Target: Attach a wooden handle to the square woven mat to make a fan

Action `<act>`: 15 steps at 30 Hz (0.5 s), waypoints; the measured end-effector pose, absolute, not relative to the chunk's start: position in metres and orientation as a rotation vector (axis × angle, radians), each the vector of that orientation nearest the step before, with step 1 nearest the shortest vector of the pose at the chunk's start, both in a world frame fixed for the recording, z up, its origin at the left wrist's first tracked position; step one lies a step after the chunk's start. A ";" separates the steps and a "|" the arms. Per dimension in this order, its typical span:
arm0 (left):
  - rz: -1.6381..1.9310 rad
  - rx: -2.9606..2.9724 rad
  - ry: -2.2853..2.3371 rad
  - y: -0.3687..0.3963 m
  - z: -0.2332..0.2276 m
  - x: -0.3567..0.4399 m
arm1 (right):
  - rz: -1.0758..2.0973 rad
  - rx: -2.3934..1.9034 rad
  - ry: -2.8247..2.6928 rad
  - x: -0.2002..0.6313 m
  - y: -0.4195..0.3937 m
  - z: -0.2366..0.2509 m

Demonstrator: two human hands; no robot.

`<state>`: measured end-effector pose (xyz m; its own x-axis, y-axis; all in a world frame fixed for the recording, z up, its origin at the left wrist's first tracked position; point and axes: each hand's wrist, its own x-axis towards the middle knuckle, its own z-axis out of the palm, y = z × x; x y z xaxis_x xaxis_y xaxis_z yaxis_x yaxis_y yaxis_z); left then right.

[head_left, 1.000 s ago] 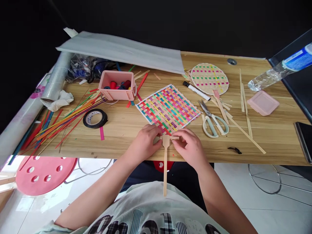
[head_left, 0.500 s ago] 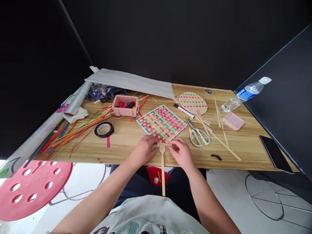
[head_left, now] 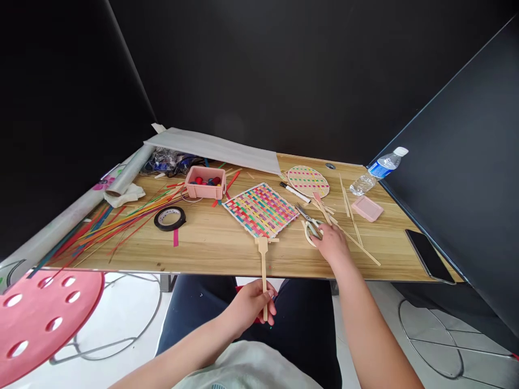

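Observation:
A square mat woven from multicoloured strips [head_left: 261, 209] lies on the wooden table [head_left: 211, 243]. A long wooden handle [head_left: 263, 265] sticks out from its near corner past the table's front edge. My left hand [head_left: 251, 302] grips the handle's lower end below the table edge. My right hand [head_left: 332, 242] rests on the white-handled scissors [head_left: 310, 227] to the right of the mat, fingers curled over the handle loops.
A round woven piece [head_left: 308, 180], a marker [head_left: 294, 192] and loose bamboo strips [head_left: 352, 227] lie right of the mat. A pink box [head_left: 205, 183], black tape roll [head_left: 170, 218] and coloured strips [head_left: 121, 221] lie to the left. Bottle [head_left: 377, 170], pink lid [head_left: 367, 208], phone [head_left: 430, 258], red stool [head_left: 44, 319].
My left hand slid from the mat's corner down the handle to its end. My right hand left the handle's head and went right to the scissors. The view tilted up.

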<state>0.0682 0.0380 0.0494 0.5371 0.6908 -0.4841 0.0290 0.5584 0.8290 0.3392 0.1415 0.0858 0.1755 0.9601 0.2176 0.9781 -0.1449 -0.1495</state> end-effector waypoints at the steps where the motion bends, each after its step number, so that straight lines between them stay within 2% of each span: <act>1: 0.490 0.885 0.904 0.037 0.048 0.070 | -0.082 -2.233 -1.879 0.340 0.141 0.088; 12: 0.700 1.098 0.698 0.038 0.075 0.034 | 0.231 -2.427 -1.858 0.352 0.105 0.113; 15: 0.744 1.175 0.706 0.046 0.085 0.031 | 0.416 -2.203 -1.598 0.353 0.078 0.110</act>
<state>0.0312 0.0461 0.0853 0.5719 0.8145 -0.0974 -0.1398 0.2138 0.9668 0.3535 0.0780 0.1099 0.3072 0.9516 -0.0128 0.8371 -0.2766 -0.4721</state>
